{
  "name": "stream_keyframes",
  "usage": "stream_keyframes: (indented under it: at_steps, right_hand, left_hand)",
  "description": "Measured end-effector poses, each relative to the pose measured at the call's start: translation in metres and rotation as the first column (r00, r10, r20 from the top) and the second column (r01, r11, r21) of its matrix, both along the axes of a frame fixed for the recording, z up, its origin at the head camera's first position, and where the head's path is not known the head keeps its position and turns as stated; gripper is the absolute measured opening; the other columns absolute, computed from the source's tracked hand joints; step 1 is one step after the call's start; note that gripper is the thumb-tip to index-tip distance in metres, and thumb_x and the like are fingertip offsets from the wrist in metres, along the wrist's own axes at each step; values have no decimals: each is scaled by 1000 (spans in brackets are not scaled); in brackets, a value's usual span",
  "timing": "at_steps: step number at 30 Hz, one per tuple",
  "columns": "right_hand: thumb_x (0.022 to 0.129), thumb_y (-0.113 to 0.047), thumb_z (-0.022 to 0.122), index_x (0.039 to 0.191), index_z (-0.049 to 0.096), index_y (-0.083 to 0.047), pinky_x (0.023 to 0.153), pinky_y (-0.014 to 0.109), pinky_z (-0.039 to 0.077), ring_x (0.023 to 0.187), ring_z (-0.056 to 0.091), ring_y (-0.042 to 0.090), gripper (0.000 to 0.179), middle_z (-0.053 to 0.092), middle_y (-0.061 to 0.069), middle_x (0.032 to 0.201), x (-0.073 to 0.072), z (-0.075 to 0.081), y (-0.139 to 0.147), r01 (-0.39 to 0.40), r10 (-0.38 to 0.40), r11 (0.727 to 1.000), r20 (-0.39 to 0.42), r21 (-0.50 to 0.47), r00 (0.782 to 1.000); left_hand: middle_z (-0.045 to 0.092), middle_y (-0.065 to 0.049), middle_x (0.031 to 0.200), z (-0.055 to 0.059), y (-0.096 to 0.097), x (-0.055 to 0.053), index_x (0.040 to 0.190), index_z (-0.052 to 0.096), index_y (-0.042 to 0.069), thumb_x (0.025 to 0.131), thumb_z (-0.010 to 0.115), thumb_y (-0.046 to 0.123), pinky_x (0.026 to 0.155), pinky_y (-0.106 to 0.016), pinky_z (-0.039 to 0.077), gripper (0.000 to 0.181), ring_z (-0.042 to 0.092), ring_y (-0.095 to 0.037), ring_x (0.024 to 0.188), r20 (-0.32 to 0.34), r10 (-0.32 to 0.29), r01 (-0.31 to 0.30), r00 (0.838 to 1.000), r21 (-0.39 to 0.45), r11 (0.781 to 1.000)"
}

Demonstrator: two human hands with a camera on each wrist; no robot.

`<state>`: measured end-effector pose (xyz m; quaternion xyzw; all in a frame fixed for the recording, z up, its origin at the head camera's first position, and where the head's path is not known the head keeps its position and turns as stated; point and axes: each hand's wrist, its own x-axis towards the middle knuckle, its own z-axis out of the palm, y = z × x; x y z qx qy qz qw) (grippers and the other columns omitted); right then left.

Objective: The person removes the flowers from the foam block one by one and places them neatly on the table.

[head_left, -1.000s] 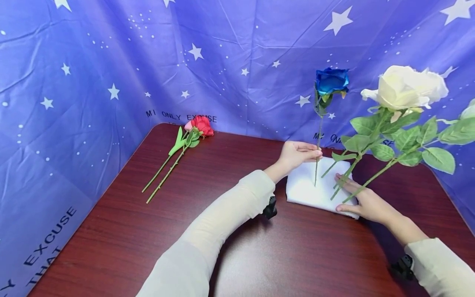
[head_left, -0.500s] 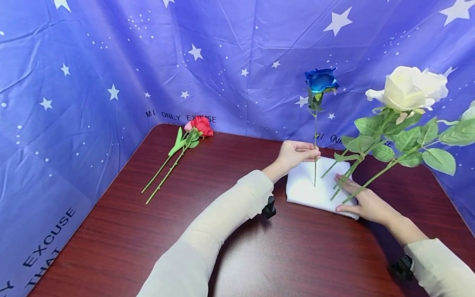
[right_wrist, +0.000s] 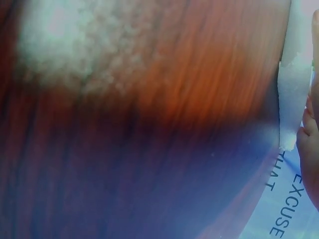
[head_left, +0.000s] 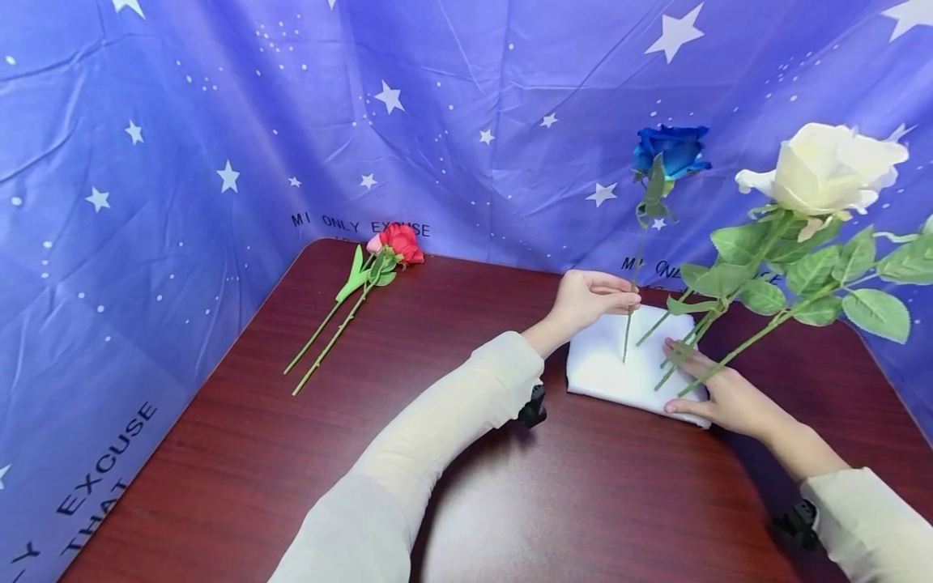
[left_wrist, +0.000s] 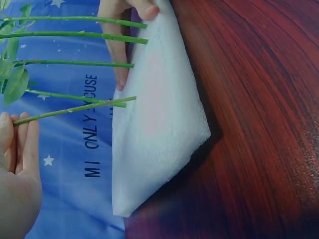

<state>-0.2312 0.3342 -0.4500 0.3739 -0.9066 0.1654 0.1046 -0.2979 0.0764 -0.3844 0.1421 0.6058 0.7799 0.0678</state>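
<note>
My left hand [head_left: 594, 301] pinches the thin stem of a blue rose [head_left: 674, 152] between thumb and fingertips. The stem's lower end meets the top of a white foam block [head_left: 598, 368], and the bloom leans slightly right. In the left wrist view, that stem [left_wrist: 70, 110] slants beside other green stems standing in the foam [left_wrist: 159, 134]. On the block's right side rests my right hand [head_left: 729, 401], thumb at the front edge and fingers extended farther back. White roses [head_left: 827, 174] rise from the foam, tilted right, their stems passing in front of this hand.
A red rose [head_left: 402, 243] and a pink tulip [head_left: 341, 300] lie on the dark red wooden table [head_left: 466, 494] at the left. Behind the table hangs a blue cloth [head_left: 466, 186] with stars. Leafy branches [head_left: 875, 304] spread over the table's right side.
The blue rose's bloom swings left, then back to the right, while my left hand keeps its pinch on the stem. My right hand stays on the foam. The head view shifts slightly.
</note>
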Motion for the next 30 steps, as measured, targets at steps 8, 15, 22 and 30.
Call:
stream_keyframes:
  at_steps: [8,15,22,30]
  right_hand:
    - [65,-28,86,142,45,0,110,-6,7,140,8,-17,91,46,27,144,0,1,2,-12,11,1000,-22,-14,1000]
    - [63,-29,87,140,47,-2,110,-6,8,139,10,-18,90,49,27,140,-2,1,2,-21,20,999,-23,-30,1000]
    - [65,-29,86,142,46,-4,109,-7,7,138,8,-20,91,47,26,143,0,1,3,7,-7,1000,-10,-21,1000]
    - [66,-30,85,143,45,-4,108,-8,6,136,6,-21,90,47,28,142,1,0,1,14,-14,1000,10,-16,1000]
  left_hand:
    - [69,-33,91,5,0,2,93,70,-15,77,75,-6,65,-27,63,19,70,-44,88,14,39,-38,999,-26,999]
    - [67,-35,97,3,-2,0,99,66,-18,80,71,-8,68,-27,63,22,67,-46,93,3,27,-27,1000,-10,1000]
    - [66,-34,101,2,-4,-1,106,64,-19,85,66,-8,72,-26,62,24,67,-44,96,-38,25,-25,999,-18,1000]
    - [65,-36,104,2,-5,1,107,64,-19,86,62,-9,79,-28,62,23,69,-42,96,-8,32,-31,999,85,996]
